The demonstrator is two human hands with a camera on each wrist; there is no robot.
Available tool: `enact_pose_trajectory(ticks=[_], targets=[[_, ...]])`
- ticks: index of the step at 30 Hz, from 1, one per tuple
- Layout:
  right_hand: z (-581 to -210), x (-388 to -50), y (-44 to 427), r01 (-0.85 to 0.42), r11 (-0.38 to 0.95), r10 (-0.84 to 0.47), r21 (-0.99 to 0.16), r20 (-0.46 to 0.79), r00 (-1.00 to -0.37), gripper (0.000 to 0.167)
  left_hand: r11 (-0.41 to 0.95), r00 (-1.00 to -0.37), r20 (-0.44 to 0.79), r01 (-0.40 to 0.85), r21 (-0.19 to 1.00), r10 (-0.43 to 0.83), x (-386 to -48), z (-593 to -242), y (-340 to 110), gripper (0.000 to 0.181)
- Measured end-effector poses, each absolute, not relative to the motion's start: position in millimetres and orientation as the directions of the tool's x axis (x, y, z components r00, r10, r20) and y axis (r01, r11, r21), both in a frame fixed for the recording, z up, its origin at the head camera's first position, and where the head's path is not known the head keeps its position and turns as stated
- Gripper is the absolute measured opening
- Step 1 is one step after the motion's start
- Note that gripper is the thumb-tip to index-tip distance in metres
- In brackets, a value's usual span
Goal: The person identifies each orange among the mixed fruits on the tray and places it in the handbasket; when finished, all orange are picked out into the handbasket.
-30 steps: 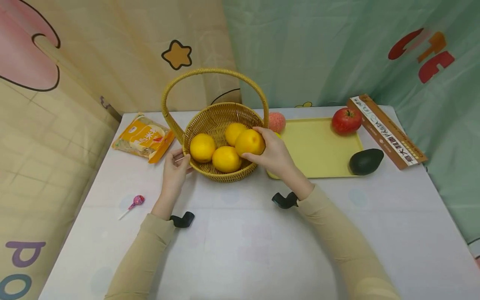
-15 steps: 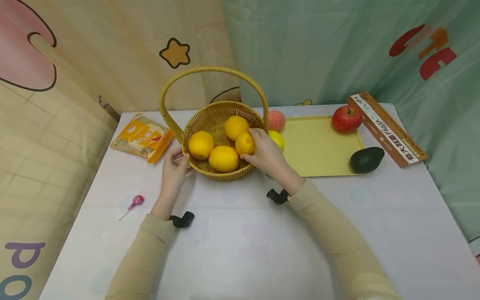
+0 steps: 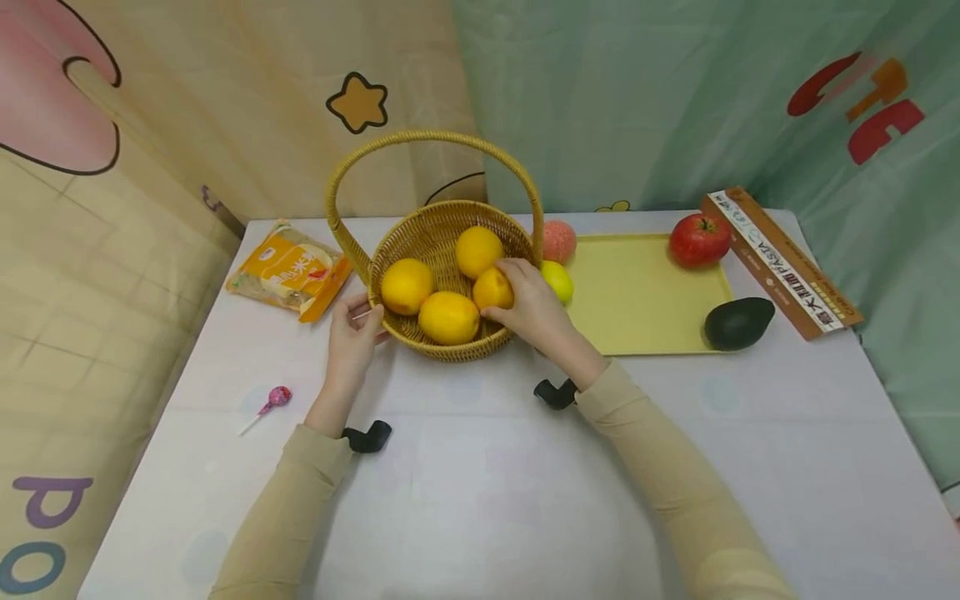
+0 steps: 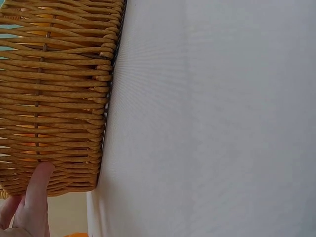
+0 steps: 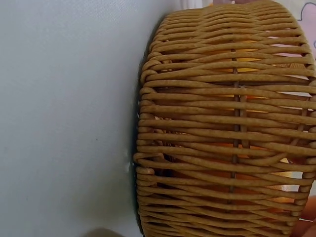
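Note:
A wicker basket with a tall arched handle stands at the back of the table. Inside lie three golden-yellow lemons, one at the left, one at the front and one at the back. My right hand reaches over the right rim and holds another lemon low among them. My left hand rests against the basket's left outer side, its fingers outside the rim. In the left wrist view a finger touches the woven wall. The right wrist view shows mostly the basket's outside.
Right of the basket are a pink ball, a yellow-green round thing and a yellow tray with a red apple and an avocado. Also present are a pasta box, a snack bag and a lollipop.
My right hand has lowered the lemon into the basket and moved slightly left; it still holds it. The front lemon has shifted slightly. My left hand stays at the basket's side.

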State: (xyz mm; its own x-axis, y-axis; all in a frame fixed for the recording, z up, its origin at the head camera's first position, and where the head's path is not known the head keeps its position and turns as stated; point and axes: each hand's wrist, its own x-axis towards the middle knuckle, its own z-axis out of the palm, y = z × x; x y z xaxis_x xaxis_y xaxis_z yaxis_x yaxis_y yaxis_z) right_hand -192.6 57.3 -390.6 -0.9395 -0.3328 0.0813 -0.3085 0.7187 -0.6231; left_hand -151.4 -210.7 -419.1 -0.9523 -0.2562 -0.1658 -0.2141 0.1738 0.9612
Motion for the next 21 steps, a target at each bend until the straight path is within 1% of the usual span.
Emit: enact_pose_trajectory(ticks=[5, 12, 14, 16, 17, 19, 21], targets=[[-392, -191, 60, -0.331, 0.696, -0.337, -0.637, 0.117, -0.934, 0.077, 0.180, -0.952, -0.176, -0.224, 0.958, -0.249, -152, -417, -211, 0.048], [-394, -186, 64, -0.388, 0.621, -0.355, -0.681, 0.198, -0.914, 0.071, 0.188, -0.947, -0.218, -0.265, 0.946, -0.238, -150, -410, -214, 0.050], [-392, -182, 68, -0.396, 0.599, -0.353, -0.696, 0.215, -0.911, 0.068, 0.182, -0.943, -0.218, -0.268, 0.946, -0.253, -148, -409, -213, 0.050], [-389, -179, 73, -0.408, 0.580, -0.347, -0.705, 0.240, -0.907, 0.063, 0.200, -0.938, -0.186, -0.250, 0.947, -0.292, -146, -406, -213, 0.050], [-387, -177, 76, -0.415, 0.574, -0.341, -0.706, 0.255, -0.905, 0.060, 0.216, -0.938, -0.150, -0.224, 0.950, -0.313, -145, -403, -212, 0.049], [-382, -174, 84, -0.428, 0.566, -0.325, -0.705, 0.287, -0.901, 0.055, 0.261, -0.935, -0.059, -0.157, 0.952, -0.350, -143, -397, -210, 0.047], [-377, -173, 93, -0.442, 0.564, -0.304, -0.698, 0.322, -0.897, 0.051, 0.317, -0.933, 0.051, -0.070, 0.946, -0.357, -143, -388, -208, 0.045]])
